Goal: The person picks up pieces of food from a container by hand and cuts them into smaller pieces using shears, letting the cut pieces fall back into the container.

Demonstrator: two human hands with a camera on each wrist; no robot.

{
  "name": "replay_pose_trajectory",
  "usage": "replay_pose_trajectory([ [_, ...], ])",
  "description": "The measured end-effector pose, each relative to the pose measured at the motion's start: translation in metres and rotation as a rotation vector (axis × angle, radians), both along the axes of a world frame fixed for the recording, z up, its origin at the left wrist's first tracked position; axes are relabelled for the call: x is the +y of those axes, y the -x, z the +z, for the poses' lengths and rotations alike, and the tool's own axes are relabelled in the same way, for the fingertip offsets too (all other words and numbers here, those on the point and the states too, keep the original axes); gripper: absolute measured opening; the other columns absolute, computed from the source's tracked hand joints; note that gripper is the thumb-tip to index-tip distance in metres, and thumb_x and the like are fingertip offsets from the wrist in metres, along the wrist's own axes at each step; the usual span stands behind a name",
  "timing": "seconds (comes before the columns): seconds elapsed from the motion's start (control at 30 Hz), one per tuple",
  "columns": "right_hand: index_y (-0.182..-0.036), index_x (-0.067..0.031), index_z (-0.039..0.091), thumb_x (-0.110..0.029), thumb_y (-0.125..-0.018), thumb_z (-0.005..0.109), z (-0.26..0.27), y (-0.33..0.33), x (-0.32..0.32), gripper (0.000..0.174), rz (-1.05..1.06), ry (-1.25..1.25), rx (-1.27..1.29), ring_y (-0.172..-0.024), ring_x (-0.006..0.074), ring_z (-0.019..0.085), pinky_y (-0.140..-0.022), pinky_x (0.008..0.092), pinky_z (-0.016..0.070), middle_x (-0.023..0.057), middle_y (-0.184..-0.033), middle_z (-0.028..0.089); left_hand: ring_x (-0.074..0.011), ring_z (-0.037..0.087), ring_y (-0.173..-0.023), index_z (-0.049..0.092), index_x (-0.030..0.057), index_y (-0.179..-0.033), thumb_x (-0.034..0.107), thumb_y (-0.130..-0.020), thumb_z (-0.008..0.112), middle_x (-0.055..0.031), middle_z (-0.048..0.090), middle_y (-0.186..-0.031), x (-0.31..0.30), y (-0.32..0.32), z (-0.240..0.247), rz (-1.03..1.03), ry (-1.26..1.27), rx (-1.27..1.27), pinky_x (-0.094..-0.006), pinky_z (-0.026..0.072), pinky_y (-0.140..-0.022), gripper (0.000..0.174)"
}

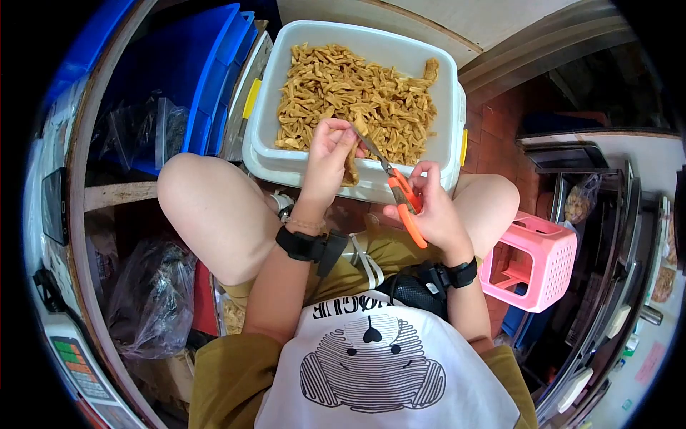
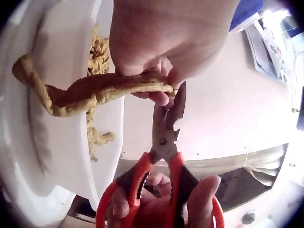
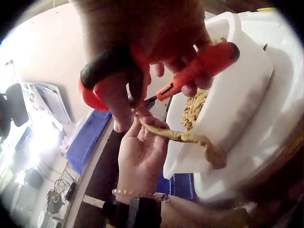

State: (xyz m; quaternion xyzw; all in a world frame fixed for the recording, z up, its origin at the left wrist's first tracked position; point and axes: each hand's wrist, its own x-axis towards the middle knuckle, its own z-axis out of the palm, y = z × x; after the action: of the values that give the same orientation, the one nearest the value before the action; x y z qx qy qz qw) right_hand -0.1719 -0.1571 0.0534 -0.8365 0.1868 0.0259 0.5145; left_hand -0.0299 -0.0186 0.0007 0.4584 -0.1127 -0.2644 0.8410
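My left hand (image 1: 329, 159) pinches a long, tan, wrinkled food strip (image 2: 97, 95) near one end. In the left wrist view the rest of the strip sags across the tub's side. Orange-and-black-handled kitchen scissors (image 2: 163, 141) are in my right hand (image 1: 437, 214), its fingers and thumb through and around the handles. The scissors' blades meet the pinched end of the strip, right at the left fingertips. Beneath both hands is a white plastic tub (image 1: 449, 107), holding a large heap of short tan pieces (image 1: 336, 79).
The tub stands just in front of the person's knees, on another white container with yellow clips (image 1: 251, 98). Blue bins (image 1: 214, 79) stand to the left, above a clear plastic bag (image 1: 153, 300). A pink plastic stool (image 1: 550, 264) is beside the right knee.
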Motion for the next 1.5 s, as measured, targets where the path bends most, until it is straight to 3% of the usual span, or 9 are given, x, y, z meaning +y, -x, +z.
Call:
replay_pose_trajectory([
  [0.37,-0.109,-0.0052,0.029,-0.033,-0.078,0.08,0.0,-0.006,0.011,0.065,0.001,0.029,-0.008,-0.068,0.0213,0.056,-0.064,0.0322,0.0474,0.0122,-0.081,0.059,-0.0132,0.06,-0.076,0.045,0.0068,-0.098,0.013,-0.098,0.053,-0.0058,0.061,-0.089,-0.009,0.006,-0.004,-0.079,-0.019,-0.096,-0.0256,0.0474,-0.07,0.011],
  [0.6,-0.106,-0.0045,0.03,-0.036,-0.072,0.083,-0.009,-0.006,0.009,0.071,-0.038,0.057,-0.076,-0.063,0.0219,0.05,-0.059,0.0342,0.0452,0.0102,-0.074,0.05,-0.0132,0.06,-0.077,0.044,0.0063,-0.095,0.012,-0.098,0.052,-0.0077,0.063,-0.089,-0.005,0.001,-0.001,-0.102,-0.039,-0.089,-0.0258,0.0475,-0.07,0.01],
  [0.87,-0.095,-0.0058,0.028,-0.028,-0.07,0.086,0.001,-0.005,0.011,0.066,-0.043,0.063,-0.095,-0.056,0.0166,0.042,-0.05,0.0308,0.04,0.0062,-0.067,0.041,-0.0095,0.05,-0.069,0.023,0.0114,-0.103,0.011,-0.098,0.052,-0.0108,0.06,-0.085,0.0,-0.006,0.001,-0.008,-0.061,-0.114,-0.0218,0.042,-0.063,0.029],
  [1.0,-0.098,-0.0047,0.03,-0.026,-0.072,0.085,0.009,-0.006,0.014,0.065,-0.04,0.034,-0.062,-0.057,0.0158,0.043,-0.051,0.0298,0.0405,0.0064,-0.068,0.043,-0.0101,0.05,-0.07,0.023,0.0116,-0.101,0.01,-0.098,0.052,-0.0097,0.058,-0.083,0.001,-0.01,0.003,-0.012,-0.081,-0.09,-0.0225,0.0421,-0.063,0.029],
  [1.17,-0.1,-0.004,0.031,-0.025,-0.073,0.084,0.008,-0.008,0.013,0.063,-0.046,0.098,-0.057,-0.059,0.0145,0.045,-0.052,0.0289,0.0412,0.0076,-0.069,0.046,-0.0108,0.051,-0.071,0.025,0.0108,-0.098,0.01,-0.097,0.053,-0.0073,0.055,-0.081,0.002,0.0,0.004,-0.169,-0.162,-0.188,-0.0233,0.0423,-0.063,0.028],
  [1.3,-0.099,-0.0055,0.03,-0.026,-0.073,0.084,0.001,-0.006,0.01,0.063,-0.119,0.0,-0.049,-0.057,0.0137,0.045,-0.052,0.0282,0.0422,0.0062,-0.067,0.046,-0.0097,0.051,-0.073,0.026,0.0126,-0.097,0.01,-0.097,0.054,-0.0044,0.05,-0.081,0.002,-0.001,0.001,-0.137,-0.237,-0.23,-0.0226,0.0412,-0.063,0.029],
  [1.5,-0.098,-0.0073,0.029,-0.027,-0.07,0.086,-0.002,-0.005,0.003,0.066,-0.222,-0.048,-0.099,-0.056,0.0141,0.046,-0.053,0.0284,0.0429,0.0053,-0.065,0.046,-0.0102,0.05,-0.071,0.026,0.0094,-0.098,0.009,-0.099,0.049,-0.0077,0.056,-0.084,0.002,-0.003,-0.001,-0.093,-0.244,-0.174,-0.0245,0.0435,-0.067,0.023],
])
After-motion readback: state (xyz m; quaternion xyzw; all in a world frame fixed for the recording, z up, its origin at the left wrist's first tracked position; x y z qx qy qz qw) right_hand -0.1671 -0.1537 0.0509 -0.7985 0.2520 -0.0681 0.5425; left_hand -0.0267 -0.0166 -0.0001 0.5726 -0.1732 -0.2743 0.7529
